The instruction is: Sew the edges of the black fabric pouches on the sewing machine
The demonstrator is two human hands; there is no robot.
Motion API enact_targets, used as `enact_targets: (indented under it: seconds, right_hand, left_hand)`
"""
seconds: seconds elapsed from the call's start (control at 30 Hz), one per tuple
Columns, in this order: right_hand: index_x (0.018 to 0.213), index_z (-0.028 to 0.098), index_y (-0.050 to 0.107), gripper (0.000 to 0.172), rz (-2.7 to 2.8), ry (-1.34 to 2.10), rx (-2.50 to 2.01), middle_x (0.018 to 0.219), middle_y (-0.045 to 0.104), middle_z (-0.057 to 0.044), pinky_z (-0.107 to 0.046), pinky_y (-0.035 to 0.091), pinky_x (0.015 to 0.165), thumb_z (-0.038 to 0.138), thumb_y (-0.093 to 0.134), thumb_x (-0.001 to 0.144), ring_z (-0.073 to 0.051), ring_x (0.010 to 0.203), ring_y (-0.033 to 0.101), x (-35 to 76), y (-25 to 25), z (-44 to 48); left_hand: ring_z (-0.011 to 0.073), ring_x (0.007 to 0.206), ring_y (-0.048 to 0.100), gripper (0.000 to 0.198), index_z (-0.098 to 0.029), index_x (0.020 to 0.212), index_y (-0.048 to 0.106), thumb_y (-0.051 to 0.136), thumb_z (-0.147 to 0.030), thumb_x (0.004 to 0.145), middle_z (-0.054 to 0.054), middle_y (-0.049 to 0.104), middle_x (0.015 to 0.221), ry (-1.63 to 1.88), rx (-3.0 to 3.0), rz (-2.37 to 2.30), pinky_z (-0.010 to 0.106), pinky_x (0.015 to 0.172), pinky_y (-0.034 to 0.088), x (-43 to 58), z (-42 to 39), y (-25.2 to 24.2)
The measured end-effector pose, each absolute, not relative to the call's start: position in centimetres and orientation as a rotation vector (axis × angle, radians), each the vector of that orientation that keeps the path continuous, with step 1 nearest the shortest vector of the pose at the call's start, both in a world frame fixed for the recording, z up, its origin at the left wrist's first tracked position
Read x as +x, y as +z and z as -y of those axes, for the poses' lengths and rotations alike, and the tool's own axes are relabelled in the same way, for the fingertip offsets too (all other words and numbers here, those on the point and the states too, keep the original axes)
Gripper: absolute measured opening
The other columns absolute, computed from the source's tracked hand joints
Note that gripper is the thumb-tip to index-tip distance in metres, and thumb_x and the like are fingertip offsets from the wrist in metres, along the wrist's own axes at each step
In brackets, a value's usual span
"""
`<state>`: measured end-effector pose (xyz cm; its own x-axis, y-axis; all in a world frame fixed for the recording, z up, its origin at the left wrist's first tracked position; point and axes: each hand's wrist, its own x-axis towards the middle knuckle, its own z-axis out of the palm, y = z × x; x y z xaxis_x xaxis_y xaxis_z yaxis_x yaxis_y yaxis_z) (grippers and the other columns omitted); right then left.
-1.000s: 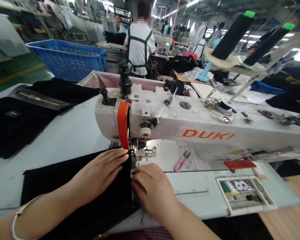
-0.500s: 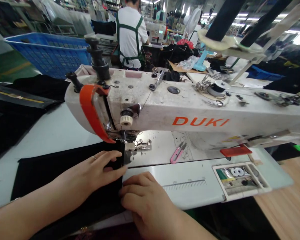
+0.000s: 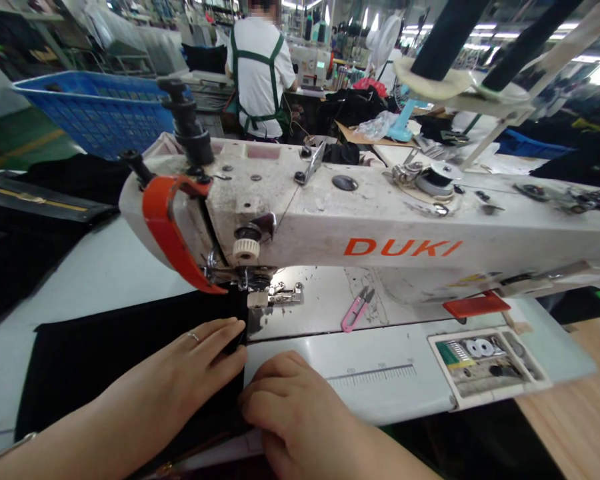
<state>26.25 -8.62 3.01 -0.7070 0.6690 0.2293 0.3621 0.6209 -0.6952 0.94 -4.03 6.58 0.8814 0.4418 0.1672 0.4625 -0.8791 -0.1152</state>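
Note:
A black fabric piece [image 3: 80, 363] lies on the pale table of the sewing machine [image 3: 310, 200]. Its right edge runs up to the presser foot [image 3: 258, 300]. My left hand [image 3: 195, 363], wearing a ring, rests flat on the cloth with fingers stretched toward the foot. Closer to me, my right hand [image 3: 300, 407] is closed, its curled fingers pinching the cloth's right edge; the fingertips are partly hidden. Pink thread snips [image 3: 357, 310] lie on the machine bed, right of the foot and apart from both hands.
A recessed tray [image 3: 490, 367] with bobbins sits at the right of the table. Dark cloth with a zipper [image 3: 40, 200] lies at far left. Behind the machine stand a blue basket [image 3: 100, 110] and a person in a white shirt [image 3: 260, 73], back turned. Thread cones [image 3: 447, 40] rise at upper right.
The thumb of my left hand has drawn in toward its fingers, and that hand sits slightly lower. My right hand stays at the cloth's edge. The view has shifted a little.

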Motion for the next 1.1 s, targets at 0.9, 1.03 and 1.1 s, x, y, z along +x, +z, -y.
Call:
enact_targets:
  seconds: [0.9,1.03,1.1]
  right_hand:
    - [0.079,0.022,0.063,0.021,2.144,0.993,-1.227,0.080,0.070,0.003,-0.027,0.046,0.072,0.007,0.071,0.091,-0.017,0.079,0.065,26.2,6.3,5.5]
    - [0.100,0.020,0.073,0.014,2.174,0.586,-1.154,0.102,0.077,-0.006,-0.039,0.054,0.091,0.010,0.062,0.101,-0.024,0.099,0.067,27.4,6.5,3.8]
    - [0.108,0.018,0.073,0.012,2.265,0.341,-1.183,0.111,0.076,-0.011,-0.046,0.054,0.097,0.014,0.063,0.103,-0.029,0.106,0.064,27.7,6.4,2.6]
  left_hand:
    - [0.0257,0.138,0.069,0.050,-0.019,0.154,0.062,0.061,-0.040,0.108,0.008,0.066,0.156,-0.566,-2.890,1.171,0.037,0.112,0.062,1.9,3.8,3.9]
    - [0.0267,0.135,0.070,0.048,-0.015,0.148,0.067,0.064,-0.041,0.107,0.008,0.071,0.150,-0.685,-2.788,1.108,0.035,0.110,0.063,1.6,5.8,3.2]
    - [0.0261,0.135,0.070,0.040,-0.015,0.142,0.072,0.062,-0.034,0.108,0.007,0.074,0.145,-0.705,-2.778,1.046,0.035,0.117,0.059,1.3,6.0,2.8]
